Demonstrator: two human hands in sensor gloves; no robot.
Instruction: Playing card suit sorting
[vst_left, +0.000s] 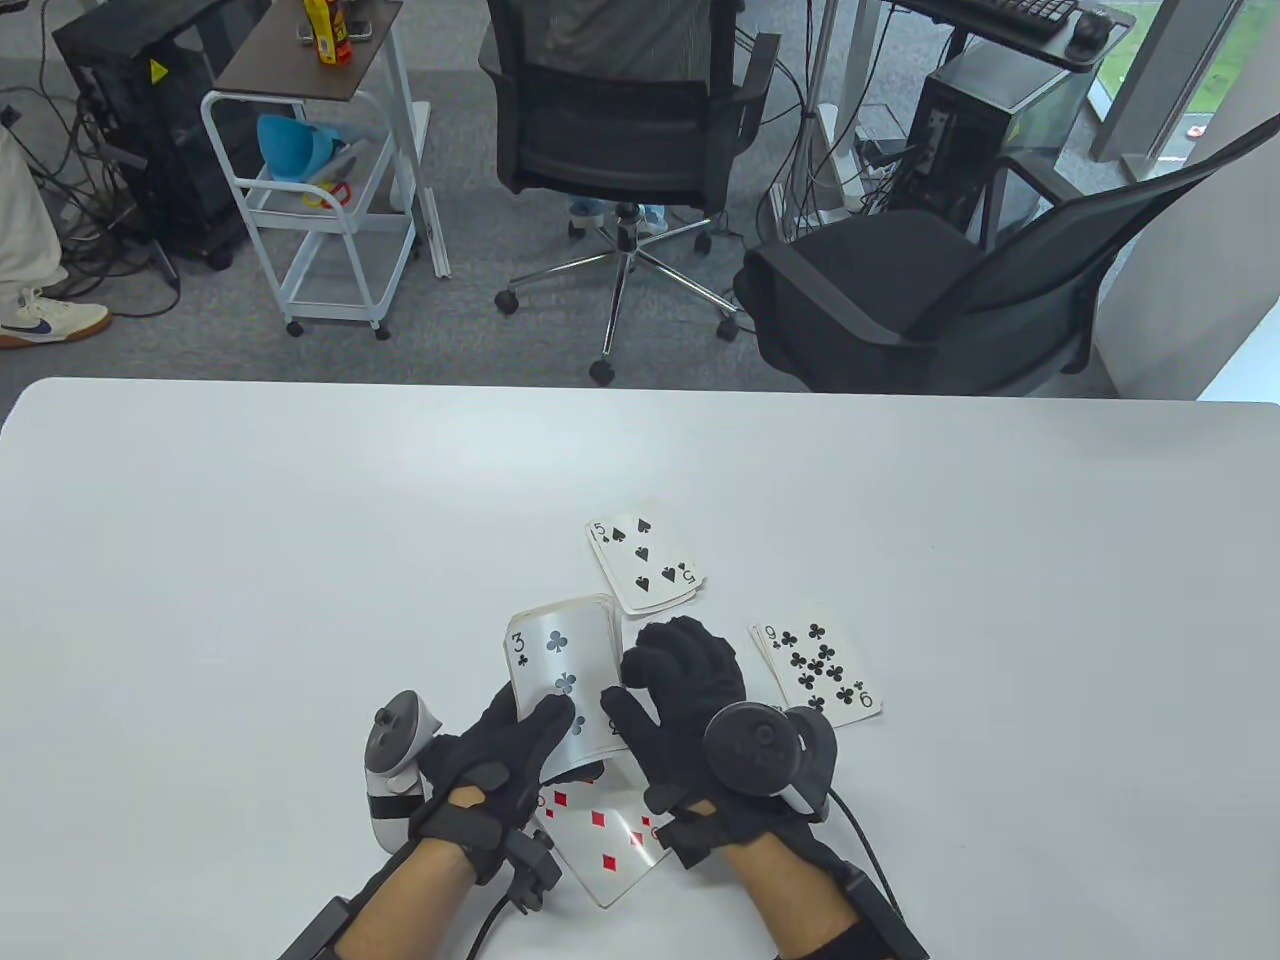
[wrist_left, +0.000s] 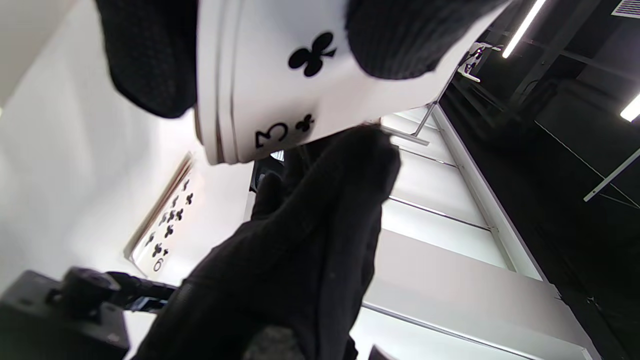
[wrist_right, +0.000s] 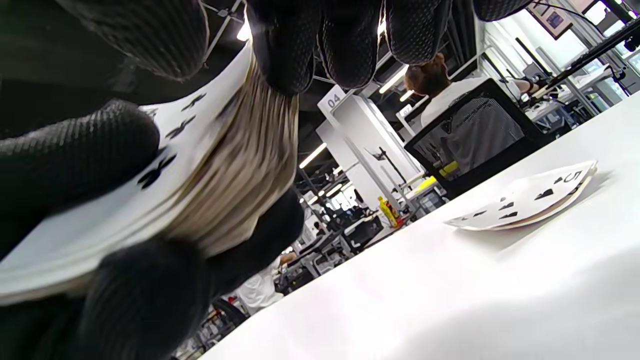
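White tabletop (vst_left: 300, 560) fills the table view, and the sorting already has a layout on it: a small spade pile (vst_left: 645, 565) topped by the five lies at about twelve o'clock from the hands, a club pile (vst_left: 820, 672) topped by the nine sits at about three o'clock, and a red diamond card (vst_left: 605, 830) lies at six o'clock, partly under the wrists, so each suit seems to have its own spot around the worker. Above the diamonds the left hand (vst_left: 490, 745) cradles the deck (vst_left: 565, 680) face-up, thumb laid across the three of clubs, which keeps the top card readable. The right hand (vst_left: 680, 690) is curled at the deck's right edge, probably to draw that three off toward the club pile just beside it. From the left wrist view, the deck (wrist_left: 280, 90) hangs at the top with gloved fingers (wrist_left: 150, 55) wrapped round its edges, a firm clamp; the right hand's fingers (wrist_left: 360, 155) meet the corner under the printed three, and the club pile (wrist_left: 167, 225) lies beyond at about eight o'clock. From the right wrist view, fingertips (wrist_right: 290, 45) press the deck's (wrist_right: 230, 165) striped edge from above while the thumb (wrist_right: 75, 150) rests on the face, a pinch on the cards; the spade pile (wrist_right: 530, 200) rests well apart at three o'clock.
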